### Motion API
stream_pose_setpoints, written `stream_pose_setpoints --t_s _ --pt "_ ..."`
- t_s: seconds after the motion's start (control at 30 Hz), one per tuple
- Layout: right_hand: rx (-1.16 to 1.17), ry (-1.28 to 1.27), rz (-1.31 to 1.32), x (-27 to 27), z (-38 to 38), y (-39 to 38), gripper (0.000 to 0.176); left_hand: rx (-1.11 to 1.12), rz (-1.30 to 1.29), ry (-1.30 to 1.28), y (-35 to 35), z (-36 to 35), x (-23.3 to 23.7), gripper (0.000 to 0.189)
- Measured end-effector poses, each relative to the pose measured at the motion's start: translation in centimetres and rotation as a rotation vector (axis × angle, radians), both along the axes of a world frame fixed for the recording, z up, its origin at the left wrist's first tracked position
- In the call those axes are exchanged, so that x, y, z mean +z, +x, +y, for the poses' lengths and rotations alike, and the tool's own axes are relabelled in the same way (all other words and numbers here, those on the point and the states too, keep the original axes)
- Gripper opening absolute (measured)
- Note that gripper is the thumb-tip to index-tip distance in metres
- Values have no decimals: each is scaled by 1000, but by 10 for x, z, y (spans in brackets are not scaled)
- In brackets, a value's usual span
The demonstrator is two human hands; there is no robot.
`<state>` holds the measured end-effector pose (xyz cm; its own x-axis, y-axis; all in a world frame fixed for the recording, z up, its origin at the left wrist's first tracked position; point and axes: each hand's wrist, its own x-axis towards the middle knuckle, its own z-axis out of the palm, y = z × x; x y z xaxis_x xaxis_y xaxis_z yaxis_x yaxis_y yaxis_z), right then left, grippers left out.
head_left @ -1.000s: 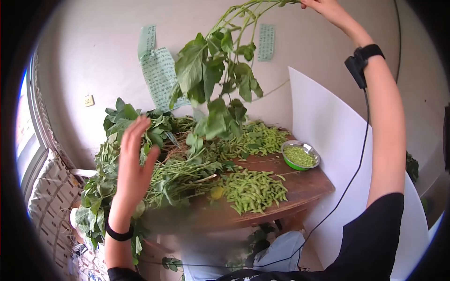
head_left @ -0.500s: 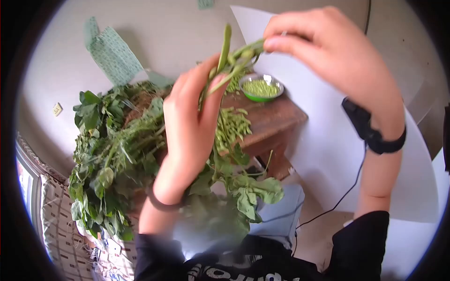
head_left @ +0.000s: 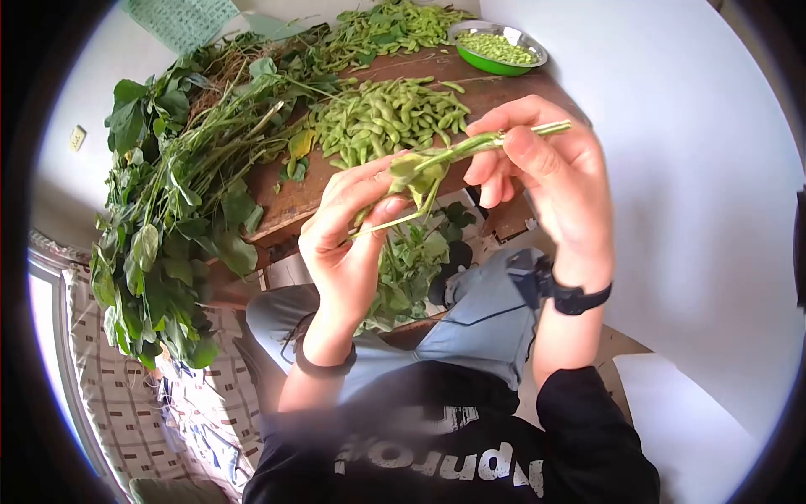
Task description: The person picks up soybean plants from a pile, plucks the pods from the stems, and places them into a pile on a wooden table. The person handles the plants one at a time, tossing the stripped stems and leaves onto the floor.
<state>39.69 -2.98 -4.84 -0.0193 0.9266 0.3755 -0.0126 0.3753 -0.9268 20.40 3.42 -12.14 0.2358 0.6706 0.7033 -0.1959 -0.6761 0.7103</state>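
Between my hands I hold a green soybean stem in front of my chest, with a leaf and some thin stalks near its left end. My left hand is closed around the leafy end, fingers and thumb pinching it. My right hand grips the cut end between thumb and forefinger; its other fingers curl below. Just beyond, a pile of green soybean pods lies on the wooden table. Whether pods hang on the stem inside my left hand is hidden.
A heap of leafy soybean plants hangs over the table's left side. More pods lie at the back, beside a green-based metal bowl of shelled beans. Leafy plants lie below, between my legs. A white sheet stands at right.
My view has tilted down, showing more of the table and my legs. Both hands have come lower and closer together, and the stem between them lies flatter, its cut end now showing.
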Motion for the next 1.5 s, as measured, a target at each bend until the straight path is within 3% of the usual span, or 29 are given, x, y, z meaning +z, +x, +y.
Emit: stream_pose_setpoints --t_s 0.1,0.2,0.27,0.4,0.43,0.47,0.53,0.57,0.67,0.73,0.8,0.87,0.93,1.0,1.07,1.1,1.13,1.17,1.33,1.43,1.5 --pt "-58 76 286 -25 15 -25 28 86 -15 -75 -3 1 -9 25" --pt "-200 74 250 -46 25 -54 39 237 21 -13 -4 5 -16 31" --pt "-206 21 291 -56 25 -78 49 536 157 205 -5 7 -15 37" --pt "-258 90 311 -76 44 -104 45 807 232 402 -1 14 -31 35" --pt "-348 91 186 -84 49 -103 41 838 216 404 2 13 -36 30" --pt "-437 93 59 -88 53 -102 37 795 228 397 0 13 -40 30" --pt "-391 83 56 -86 54 -98 29 669 282 255 -6 6 -40 48" --pt "-389 81 22 -86 56 -94 27 670 288 247 -9 4 -38 48" --pt "-328 76 38 -78 60 -82 22 125 299 -25 -36 6 -22 85" --pt "-271 80 -20 -73 61 -77 22 -8 154 -15 -58 24 -14 84" --pt "-241 56 -30 -67 63 -80 21 -60 -36 -186 -60 40 9 77" --pt "-187 164 -147 -65 68 -86 15 -100 -6 -183 -48 50 19 49" --pt "-212 221 -175 -69 71 -92 15 -222 83 -338 -36 50 30 32" --pt "-250 267 -143 -70 72 -93 16 -155 154 -288 -28 52 32 32" --pt "-259 252 -130 -71 70 -85 15 -235 7 -282 -24 59 22 32" --pt "-305 311 -137 -74 71 -81 15 -205 -63 -411 -24 56 25 33" --pt "-349 371 -144 -77 71 -79 15 -152 -92 -382 -25 59 23 34" --pt "-358 303 6 -81 69 -81 14 -144 -123 -411 -30 61 22 33" --pt "-364 156 -9 -99 60 -78 12 -10 -128 -409 -45 50 22 33" --pt "-534 385 -420 -102 58 -79 16 94 -144 -367 -49 42 20 35" --pt "-564 487 -550 -107 57 -80 17 235 -204 -318 -44 36 23 39"
